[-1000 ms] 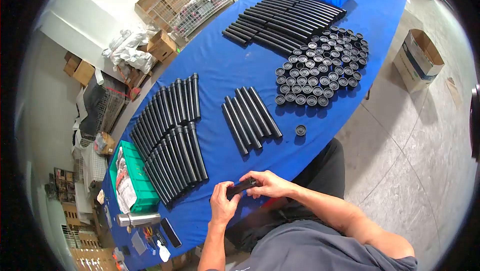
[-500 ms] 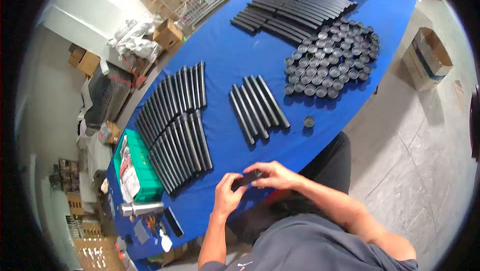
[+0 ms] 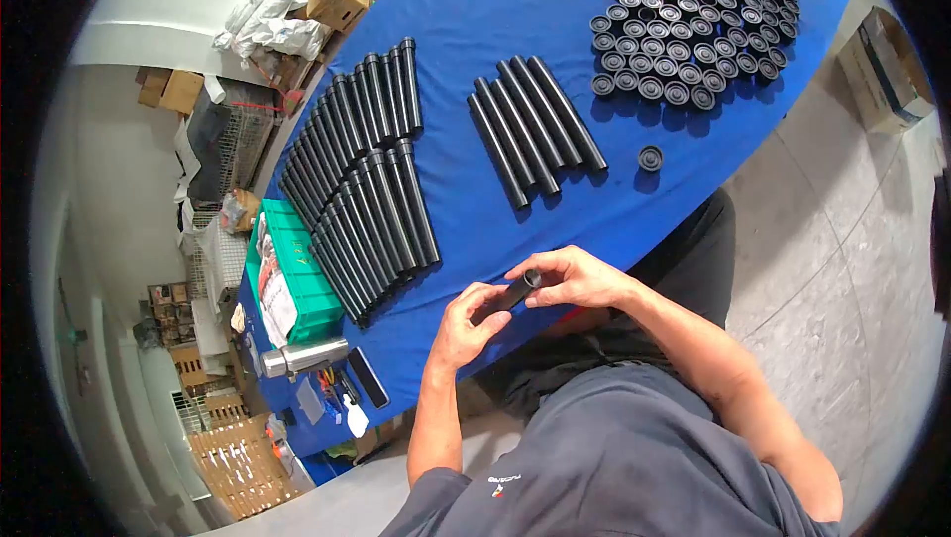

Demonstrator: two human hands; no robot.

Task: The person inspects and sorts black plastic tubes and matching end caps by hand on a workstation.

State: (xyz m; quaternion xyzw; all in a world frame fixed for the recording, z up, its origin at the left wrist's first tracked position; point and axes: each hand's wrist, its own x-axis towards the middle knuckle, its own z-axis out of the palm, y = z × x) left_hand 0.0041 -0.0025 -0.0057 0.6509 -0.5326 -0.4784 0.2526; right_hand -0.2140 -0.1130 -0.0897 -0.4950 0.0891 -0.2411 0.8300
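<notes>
We see a plain blue tablecloth [image 3: 446, 22], glossy black tubes [image 3: 540, 131] and an equally black held tube [image 3: 517, 291]. The round caps [image 3: 679, 47] are black (we can make out concentric rings on them). We find the crate [image 3: 309, 274] green, the flask [image 3: 315, 356] silver and the shirt [image 3: 634, 458] dark grey, with small white lettering and a red mark. Dark lines cross the pale grey floor [image 3: 812, 289].

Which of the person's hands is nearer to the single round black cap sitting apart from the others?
Right: the right hand is below and left of the lone cap; the left hand is lower and farther left in the view.
</notes>
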